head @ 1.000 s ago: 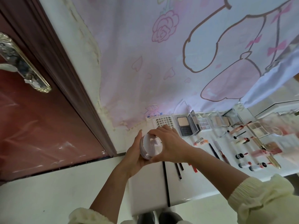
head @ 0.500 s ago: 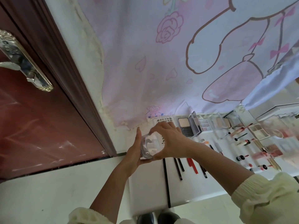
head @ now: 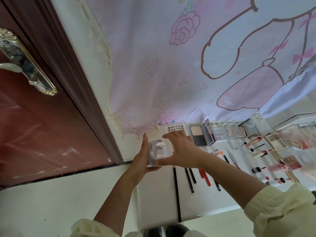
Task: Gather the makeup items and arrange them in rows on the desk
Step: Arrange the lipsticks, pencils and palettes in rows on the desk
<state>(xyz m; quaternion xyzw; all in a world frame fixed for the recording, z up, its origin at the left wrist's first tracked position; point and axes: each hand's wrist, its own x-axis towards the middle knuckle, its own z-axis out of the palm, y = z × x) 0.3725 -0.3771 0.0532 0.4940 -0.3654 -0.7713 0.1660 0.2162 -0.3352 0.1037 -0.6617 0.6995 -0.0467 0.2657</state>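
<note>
A clear round jar [head: 158, 153] is held at the centre of the frame, above the far left corner of the white surface [head: 157, 202]. It is gripped by the left hand [head: 141, 162]: the palm is laid against its left side, the fingers are stretched upward and the thumb is curled beneath it. The right hand [head: 182, 149] is laid over the jar's right side with its fingers [head: 172, 135] straight and spread, and its thumb is touching the lower rim.

Just behind the hands a lash tray [head: 174, 129] is set, with an open compact [head: 199, 135] beside it to the right. Dark and red pencils [head: 189, 179] are laid in a row below the right wrist. Further makeup at the right edge is blurred. A brown door [head: 42, 125] fills the left of the frame.
</note>
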